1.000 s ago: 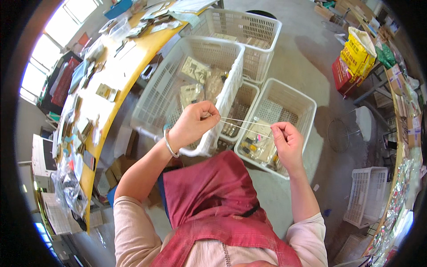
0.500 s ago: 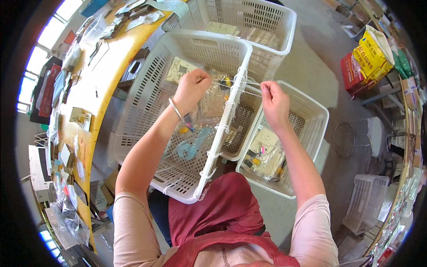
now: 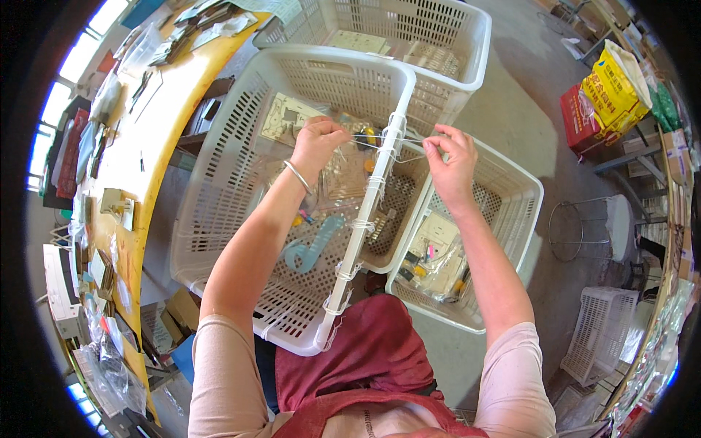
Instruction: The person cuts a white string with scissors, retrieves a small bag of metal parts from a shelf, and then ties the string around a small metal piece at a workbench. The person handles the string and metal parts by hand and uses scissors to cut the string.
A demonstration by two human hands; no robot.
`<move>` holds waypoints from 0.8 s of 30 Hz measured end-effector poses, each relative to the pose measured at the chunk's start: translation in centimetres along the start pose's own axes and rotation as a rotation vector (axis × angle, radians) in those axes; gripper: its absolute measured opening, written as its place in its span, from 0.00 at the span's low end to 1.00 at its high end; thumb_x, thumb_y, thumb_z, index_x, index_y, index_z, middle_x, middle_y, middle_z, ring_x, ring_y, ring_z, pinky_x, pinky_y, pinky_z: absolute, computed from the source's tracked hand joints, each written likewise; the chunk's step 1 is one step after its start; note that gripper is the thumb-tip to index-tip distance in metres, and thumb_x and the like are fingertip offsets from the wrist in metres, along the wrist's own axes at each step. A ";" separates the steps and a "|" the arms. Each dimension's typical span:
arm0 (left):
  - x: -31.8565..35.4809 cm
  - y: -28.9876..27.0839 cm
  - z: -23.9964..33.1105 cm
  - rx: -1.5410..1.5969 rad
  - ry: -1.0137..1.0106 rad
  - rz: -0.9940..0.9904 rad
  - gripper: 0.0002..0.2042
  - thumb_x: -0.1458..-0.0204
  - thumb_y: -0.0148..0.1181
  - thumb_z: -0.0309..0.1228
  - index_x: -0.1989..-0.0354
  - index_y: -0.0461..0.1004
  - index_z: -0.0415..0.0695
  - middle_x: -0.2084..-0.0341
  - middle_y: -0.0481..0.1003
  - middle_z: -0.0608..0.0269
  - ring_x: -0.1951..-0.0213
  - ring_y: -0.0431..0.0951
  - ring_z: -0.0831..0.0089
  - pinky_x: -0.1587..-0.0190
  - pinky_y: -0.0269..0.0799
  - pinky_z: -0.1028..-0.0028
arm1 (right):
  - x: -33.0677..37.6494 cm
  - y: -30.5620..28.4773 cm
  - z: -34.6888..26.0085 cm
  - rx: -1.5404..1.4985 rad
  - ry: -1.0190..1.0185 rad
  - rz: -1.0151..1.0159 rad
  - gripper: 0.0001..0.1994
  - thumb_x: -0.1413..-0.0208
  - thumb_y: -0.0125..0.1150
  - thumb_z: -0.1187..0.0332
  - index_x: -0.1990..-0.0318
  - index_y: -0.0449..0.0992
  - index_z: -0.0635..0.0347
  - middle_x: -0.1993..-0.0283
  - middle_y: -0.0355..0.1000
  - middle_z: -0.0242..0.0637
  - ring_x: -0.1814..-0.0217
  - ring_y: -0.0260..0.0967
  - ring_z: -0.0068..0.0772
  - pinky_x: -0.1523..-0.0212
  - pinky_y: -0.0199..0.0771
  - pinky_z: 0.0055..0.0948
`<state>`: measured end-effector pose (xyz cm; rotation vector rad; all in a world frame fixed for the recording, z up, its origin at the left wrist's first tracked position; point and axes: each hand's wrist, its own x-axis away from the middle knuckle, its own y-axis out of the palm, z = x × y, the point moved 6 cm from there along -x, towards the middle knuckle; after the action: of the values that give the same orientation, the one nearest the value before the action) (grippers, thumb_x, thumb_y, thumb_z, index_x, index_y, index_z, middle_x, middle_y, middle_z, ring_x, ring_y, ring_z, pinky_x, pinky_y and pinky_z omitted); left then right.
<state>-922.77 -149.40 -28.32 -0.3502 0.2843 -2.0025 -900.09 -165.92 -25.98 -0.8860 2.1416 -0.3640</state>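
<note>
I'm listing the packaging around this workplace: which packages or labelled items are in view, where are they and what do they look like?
Yellow bag: upper right, on a shelf, bulging, red print.
Red box: just left of and below the yellow bag, rectangular.
Clear packets: in the small white basket under the right hand, with pale cards and small coloured parts.
Clear pouches: lower left, by the yellow table.

A thin white string point(image 3: 380, 144) runs taut between the left hand point(image 3: 319, 144) and the right hand point(image 3: 450, 162), each pinching one end, and wraps around the rim of a large white perforated plastic basket point(image 3: 219, 212). The rim point(image 3: 365, 219) carries several more white ties along its length, binding it to a smaller white basket point(image 3: 511, 219) beside it.
</note>
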 end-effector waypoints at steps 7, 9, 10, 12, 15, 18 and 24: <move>-0.6 1.1 -2.3 0.398 -0.186 -0.189 0.09 0.42 0.61 0.32 0.60 0.79 0.39 0.60 0.79 0.60 0.55 0.77 0.71 0.50 0.69 0.72 | -1.1 0.2 -0.2 -0.178 0.023 -0.017 0.02 0.46 0.67 0.71 0.67 0.82 0.58 0.62 0.79 0.34 0.55 0.71 0.36 0.50 0.68 0.35; -0.6 1.5 -2.5 0.517 -0.201 -0.210 0.08 0.40 0.60 0.32 0.58 0.77 0.40 0.62 0.79 0.60 0.57 0.78 0.70 0.51 0.70 0.72 | -1.1 0.7 0.3 -0.249 0.110 -0.038 0.03 0.44 0.66 0.71 0.66 0.82 0.60 0.65 0.78 0.33 0.58 0.71 0.32 0.53 0.69 0.32; -0.7 1.8 -2.9 0.593 -0.200 -0.223 0.08 0.39 0.59 0.32 0.58 0.76 0.40 0.63 0.79 0.60 0.57 0.79 0.69 0.52 0.71 0.72 | -1.0 1.1 0.6 -0.304 0.174 -0.051 0.04 0.42 0.65 0.71 0.66 0.81 0.62 0.67 0.78 0.33 0.59 0.71 0.30 0.55 0.70 0.30; -0.8 2.2 -3.3 0.692 -0.212 -0.243 0.07 0.38 0.58 0.31 0.57 0.75 0.41 0.64 0.78 0.60 0.57 0.79 0.68 0.53 0.71 0.70 | -0.9 1.9 1.1 -0.424 0.271 -0.062 0.06 0.39 0.63 0.71 0.65 0.81 0.64 0.70 0.76 0.31 0.64 0.71 0.24 0.60 0.70 0.27; -0.7 2.9 -3.4 0.778 -0.254 -0.260 0.06 0.38 0.57 0.31 0.57 0.74 0.42 0.65 0.77 0.62 0.58 0.79 0.67 0.53 0.72 0.69 | -0.6 2.5 1.4 -0.582 0.341 -0.046 0.07 0.36 0.60 0.70 0.63 0.79 0.65 0.75 0.73 0.27 0.72 0.68 0.18 0.68 0.68 0.23; -0.6 3.3 -3.8 0.849 -0.285 -0.291 0.05 0.38 0.57 0.30 0.57 0.73 0.43 0.66 0.77 0.64 0.58 0.79 0.69 0.55 0.71 0.71 | -0.3 2.8 1.6 -0.636 0.376 -0.036 0.07 0.35 0.59 0.70 0.62 0.78 0.66 0.76 0.71 0.25 0.77 0.66 0.16 0.74 0.66 0.20; -1.0 3.9 -6.3 0.586 -0.277 -0.314 0.07 0.39 0.58 0.28 0.54 0.74 0.44 0.63 0.78 0.67 0.56 0.78 0.75 0.58 0.69 0.75 | 1.1 5.0 3.7 -0.612 0.472 -0.083 0.07 0.35 0.59 0.70 0.62 0.77 0.66 0.75 0.71 0.26 0.79 0.65 0.15 0.77 0.65 0.20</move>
<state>-921.48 -149.92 -35.67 -0.3000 -0.5559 -2.1982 -900.20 -163.02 -31.56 -1.3331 2.7218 0.0696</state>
